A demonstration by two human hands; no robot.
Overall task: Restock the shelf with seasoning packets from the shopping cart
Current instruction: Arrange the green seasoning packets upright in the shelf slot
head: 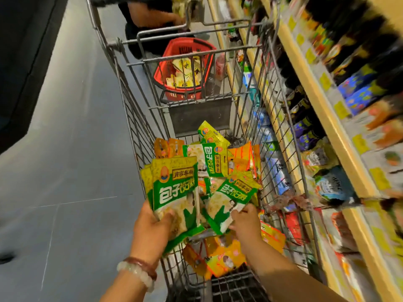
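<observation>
Landmark = shopping cart (pixel 139 110), wire walls, parked alongside the shelf (pixel 309 68).

Left hand (pixel 152 225), over cart's near-left corner: fingers curled round a stack of green-yellow seasoning packets (pixel 174 188), thumb on front face, stack upright & fanned a bit. Bracelets (pixel 137 269) on that wrist.

Right hand (pixel 245 221), over cart's near-middle: thumb & fingers pinching bottom corner of one more green packet (pixel 231 197), tilted, its top resting among the loose pile (pixel 220 162) in the cart basket. Orange packets (pixel 224 256) lie lower, nearer cart's handle end.

Step in hand, I'd judge: gathering matching green ones before moving to shelf. To do it well: lift the pinched pkt clear of pile, slide it behind the stack w/ print facing same way, square bottom edges vs left palm so nothing slips. Don't overfill left grip; a fanned stack drops easily. Leave orange ones for a separate batch.

Beyond cart's far end: red basket (pixel 185 68) w/ yellow packs, another person partly seen. Right of cart: shelf is blurred, exact slot for these can't tell
</observation>
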